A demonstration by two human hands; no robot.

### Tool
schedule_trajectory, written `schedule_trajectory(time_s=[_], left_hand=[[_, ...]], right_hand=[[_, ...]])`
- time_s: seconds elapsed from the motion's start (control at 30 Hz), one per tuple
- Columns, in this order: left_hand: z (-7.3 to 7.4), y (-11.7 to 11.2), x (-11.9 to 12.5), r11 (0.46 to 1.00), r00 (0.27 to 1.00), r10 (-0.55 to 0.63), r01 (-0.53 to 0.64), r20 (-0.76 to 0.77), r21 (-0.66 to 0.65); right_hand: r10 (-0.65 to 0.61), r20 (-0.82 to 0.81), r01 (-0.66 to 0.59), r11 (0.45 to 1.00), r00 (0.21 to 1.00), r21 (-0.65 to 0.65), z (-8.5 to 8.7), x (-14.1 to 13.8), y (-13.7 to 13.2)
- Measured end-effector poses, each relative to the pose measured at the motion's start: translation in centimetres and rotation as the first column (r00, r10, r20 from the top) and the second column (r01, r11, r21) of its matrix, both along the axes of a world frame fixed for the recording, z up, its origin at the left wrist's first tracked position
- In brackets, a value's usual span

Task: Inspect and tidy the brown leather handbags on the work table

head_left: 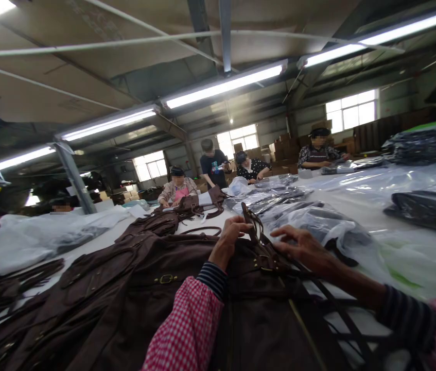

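A dark brown bag [264, 314] lies on the table right in front of me, with brass buckles and long straps. My left hand [230, 237] is curled over its far edge, fingers closed on the bag beside the upright strap handle [251, 224]. My right hand [302, 248] lies on the bag just right of that handle, fingers bent and pressing on the strap hardware. Both sleeves are pink check with striped cuffs.
Several more brown bags [98, 288] are spread to the left and further back [198, 203]. Bags wrapped in clear plastic [318, 221] and dark packed stacks [430, 208] cover the right. Several people work along the far side of the long table.
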State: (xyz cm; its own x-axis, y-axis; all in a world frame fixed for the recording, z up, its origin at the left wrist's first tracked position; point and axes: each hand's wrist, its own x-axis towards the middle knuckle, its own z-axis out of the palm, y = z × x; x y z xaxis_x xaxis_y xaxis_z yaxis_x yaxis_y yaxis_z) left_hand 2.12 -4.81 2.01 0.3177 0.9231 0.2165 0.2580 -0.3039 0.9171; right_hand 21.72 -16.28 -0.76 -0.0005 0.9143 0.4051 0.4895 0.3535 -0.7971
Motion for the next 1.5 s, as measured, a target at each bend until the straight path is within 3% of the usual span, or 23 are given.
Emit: schedule_trajectory(time_s=[0.07, 0.13, 0.23, 0.33, 0.47, 0.57, 0.73, 0.83, 0.93, 1.07, 1.13, 1.23, 1.33, 1.4, 1.5], left_hand=[[0.4, -0.3, 0.0, 1.0, 0.997, -0.018, 0.019, 0.069, -0.007], [0.8, -0.3, 0.1, 1.0, 0.993, -0.016, 0.016, 0.118, -0.004], [1.1, -0.3, 0.2, 1.0, 0.985, 0.007, -0.009, 0.172, 0.011], [1.0, -0.1, 0.1, 0.999, 0.977, 0.024, -0.031, 0.21, 0.028], [0.8, -0.2, 0.0, 0.998, 0.972, 0.018, -0.033, 0.234, 0.059], [0.8, -0.2, 0.1, 0.996, 0.973, 0.02, -0.039, 0.232, 0.079], [0.4, 0.7, 0.3, 0.981, 0.965, 0.147, -0.17, 0.218, 0.091], [-0.1, 1.5, 0.4, 0.962, 0.95, 0.245, -0.263, 0.195, 0.075], [-0.7, 2.1, 0.3, 0.944, 0.932, 0.317, -0.328, 0.176, 0.039], [-1.3, 2.4, 0.2, 0.924, 0.911, 0.38, -0.381, 0.159, -0.024], [-1.4, 2.5, 0.2, 0.915, 0.904, 0.402, -0.401, 0.147, -0.039], [-1.7, 2.7, 0.0, 0.903, 0.896, 0.43, -0.429, 0.114, -0.033], [-1.9, 3.0, -0.3, 0.895, 0.893, 0.445, -0.446, 0.066, 0.0], [-2.2, 3.1, -0.6, 0.893, 0.893, 0.449, -0.449, 0.026, 0.026], [-2.5, 3.4, -1.0, 0.891, 0.891, 0.453, -0.451, -0.034, 0.06]], right_hand=[[-0.037, -0.072, 0.038, 0.999, 0.997, 0.009, 2.2, -0.6, 3.1], [0.056, -0.115, -0.056, 0.998, 0.992, 0.004, 3.7, -1.7, 5.8], [0.156, -0.126, -0.153, 0.988, 0.98, 0.034, 4.3, -3.5, 8.2], [0.123, -0.124, -0.108, 0.987, 0.985, 0.119, 3.8, -4.5, 8.9], [0.178, -0.059, -0.176, 0.983, 0.982, 0.048, 3.6, -4.2, 8.9], [0.21, 0.095, -0.214, 0.976, 0.973, 0.03, 4.4, -3.5, 9.0], [0.12, 0.31, -0.177, 0.971, 0.943, 0.161, 6.0, -2.7, 9.3], [0.07, 0.416, -0.165, 0.966, 0.907, 0.198, 6.2, -2.3, 8.5], [0.094, 0.509, -0.195, 0.97, 0.855, 0.147, 5.2, -1.2, 6.5], [0.388, 0.48, -0.391, 0.915, 0.787, -0.098, 3.2, 1.1, 2.3], [0.446, 0.438, -0.425, 0.892, 0.78, -0.151, 2.7, 1.6, 0.1], [0.257, 0.561, -0.307, 0.952, 0.787, -0.005, 2.6, 1.4, -2.3], [0.099, 0.624, -0.234, 0.962, 0.775, 0.138, 2.4, 0.7, -3.0], [0.164, 0.548, -0.251, 0.964, 0.82, 0.089, 1.6, 0.6, -2.7], [0.399, 0.174, -0.379, 0.915, 0.9, -0.134, 0.3, 0.9, -1.9]])
